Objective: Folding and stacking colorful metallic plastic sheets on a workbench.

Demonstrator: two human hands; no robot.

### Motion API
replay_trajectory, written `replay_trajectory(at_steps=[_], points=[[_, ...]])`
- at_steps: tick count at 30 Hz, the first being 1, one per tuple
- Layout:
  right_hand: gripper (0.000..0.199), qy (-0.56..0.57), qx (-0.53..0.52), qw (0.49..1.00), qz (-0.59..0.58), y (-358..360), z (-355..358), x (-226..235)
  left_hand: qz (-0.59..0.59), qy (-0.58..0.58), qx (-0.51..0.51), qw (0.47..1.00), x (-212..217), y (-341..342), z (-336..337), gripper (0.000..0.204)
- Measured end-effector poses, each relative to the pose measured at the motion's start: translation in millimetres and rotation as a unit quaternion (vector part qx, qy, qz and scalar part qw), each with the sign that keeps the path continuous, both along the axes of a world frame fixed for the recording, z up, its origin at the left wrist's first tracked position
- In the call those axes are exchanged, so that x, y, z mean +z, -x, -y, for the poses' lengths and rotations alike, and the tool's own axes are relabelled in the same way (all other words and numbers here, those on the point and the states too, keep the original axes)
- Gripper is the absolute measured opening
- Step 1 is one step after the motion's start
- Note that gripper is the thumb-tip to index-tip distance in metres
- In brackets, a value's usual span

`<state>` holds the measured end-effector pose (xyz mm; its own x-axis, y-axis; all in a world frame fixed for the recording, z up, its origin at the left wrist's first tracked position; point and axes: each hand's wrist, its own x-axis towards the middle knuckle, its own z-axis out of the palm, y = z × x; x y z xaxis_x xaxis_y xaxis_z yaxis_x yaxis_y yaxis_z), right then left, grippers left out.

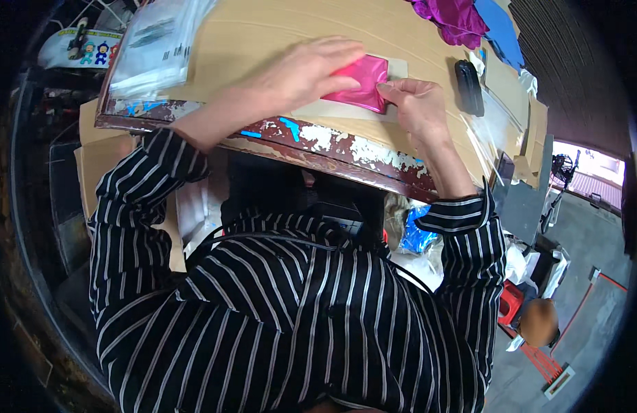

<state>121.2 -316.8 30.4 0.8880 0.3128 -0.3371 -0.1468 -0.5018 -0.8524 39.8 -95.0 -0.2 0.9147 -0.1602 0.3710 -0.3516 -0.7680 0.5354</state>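
A flat, shiny pink packet lies on a pale card on the cardboard-covered table. Whether it is folded cloth or a filled plastic sleeve, I cannot tell. Across its left part rests my left hand, fingers stretched out and thumb apart, covering that end. My right hand pinches the packet's right edge between thumb and bent fingers.
Clear plastic bags are stacked at the table's left. Purple satin cloth, blue cloth and a black bundle lie to the right. The table's worn front edge runs below my forearms.
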Motion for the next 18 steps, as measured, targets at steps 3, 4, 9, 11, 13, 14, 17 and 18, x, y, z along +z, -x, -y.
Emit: replay_trajectory(at_steps=[3,4,9,11,13,14,17,18], points=[[0.013,0.019,0.012,1.0,0.012,-7.3,4.5,-8.7,0.046,-0.116,-0.037,0.991,-11.2,-13.7,19.7,0.063],[0.014,0.017,0.024,0.999,0.022,-8.9,4.4,-12.7,0.047,-0.115,-0.039,0.992,-15.1,-13.2,22.8,0.063],[0.018,0.062,0.055,0.996,0.033,-10.3,5.7,2.4,-0.012,-0.148,-0.017,0.989,-18.6,-3.6,39.1,0.074],[0.018,0.079,0.064,0.994,0.034,-7.1,0.4,12.1,0.0,-0.17,-0.008,0.985,-17.7,-1.8,39.1,0.074],[0.019,0.116,0.075,0.99,0.039,-4.2,-2.7,18.4,0.002,-0.167,-0.004,0.986,-18.2,-1.3,41.2,0.074],[0.019,0.116,0.075,0.99,0.039,-4.5,-1.8,16.7,0.006,-0.164,-0.001,0.986,-19.0,-1.5,42.4,0.074],[0.019,0.146,0.08,0.978,0.125,-4.0,4.7,9.3,0.008,-0.159,0.0,0.987,-20.1,-3.9,45.3,0.074],[0.019,0.147,0.08,0.978,0.124,-4.3,6.0,7.9,0.008,-0.157,-0.002,0.988,-20.1,-5.3,46.2,0.074]])
